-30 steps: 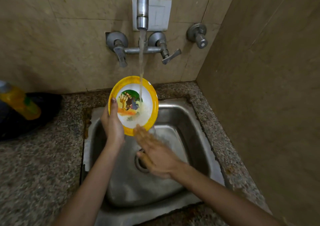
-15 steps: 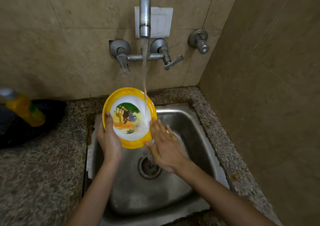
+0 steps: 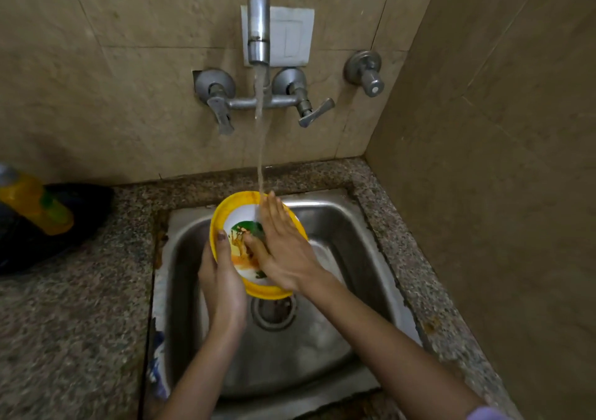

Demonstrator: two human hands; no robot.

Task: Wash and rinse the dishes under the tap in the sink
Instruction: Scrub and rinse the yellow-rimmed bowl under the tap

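A yellow-rimmed plate (image 3: 225, 213) with a coloured picture in its white middle is held tilted over the steel sink (image 3: 351, 258). My left hand (image 3: 221, 277) grips the plate's left edge, thumb on the rim. My right hand (image 3: 283, 248) lies flat on the plate's face, fingers spread, covering much of the picture. Water runs from the tap (image 3: 258, 16) and falls onto the fingertips of my right hand and the plate's upper part.
Two lever valves (image 3: 222, 110) and a third knob (image 3: 367, 73) are on the tiled wall. A yellow bottle (image 3: 35, 203) lies on a dark object on the granite counter (image 3: 71, 307) at left. A side wall rises close on the right. The drain (image 3: 274, 311) sits below the plate.
My right hand has come up from beside the plate's lower edge and now lies flat across its face. The plate stays under the running water in my left hand.
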